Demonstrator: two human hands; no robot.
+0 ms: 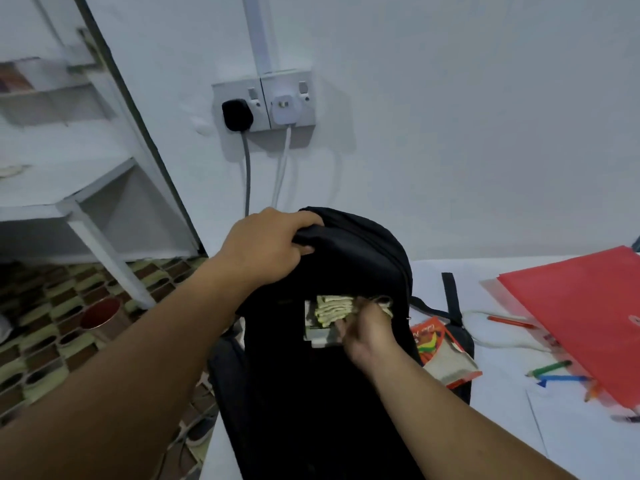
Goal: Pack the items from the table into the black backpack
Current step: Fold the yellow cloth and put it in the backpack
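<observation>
The black backpack [332, 375] stands upright at the left edge of the white surface [519, 427], and I place everything else by it. Just right of it, touching its side, lies an orange pencil box [441, 344]; its cursive lettering is too blurred to read. Farther right lie a green pencil [550, 368], a blue pencil [562, 379] and a red pencil [510, 321], partly under a red folder [585, 317], with a white cable [485, 337] curling between. Behind the backpack, a wall socket [265, 103] holds a black plug and a white one. To its left stand a white shelf [86, 199] and, on the patterned floor, a red cup [102, 315]. My left hand [266, 251] reaches over the top, fingers [304, 221] curled tight around the flap, lifting it. My right hand [367, 336] is at the opening, fingers pinching a folded pale-green bundle [332, 310], half inside, over a grey box [317, 336].
</observation>
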